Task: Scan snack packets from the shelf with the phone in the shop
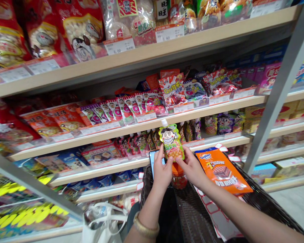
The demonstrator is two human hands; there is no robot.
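Between both hands, over the basket, a green spouted jelly pouch (174, 145) with a cartoon face and white cap stands upright, facing me. My left hand (162, 168) closes on its lower left side, and my right hand (191, 166) pinches its lower right corner. A phone (154, 161) with a light blue screen shows behind my left fingers; I cannot tell whether that hand also holds it. The dark wicker basket (190, 209) below holds an orange Ovaltine bag (221, 170). A container with an orange-red top (179, 175) is partly hidden beneath my hands.
Shelves ahead carry red snack bags (81, 30), gummy candy packets (173, 89) and a row of similar spouted pouches (139, 143). A slanted grey shelf post (276, 91) rises on the right. At lower left hangs a white tote bag (103, 221).
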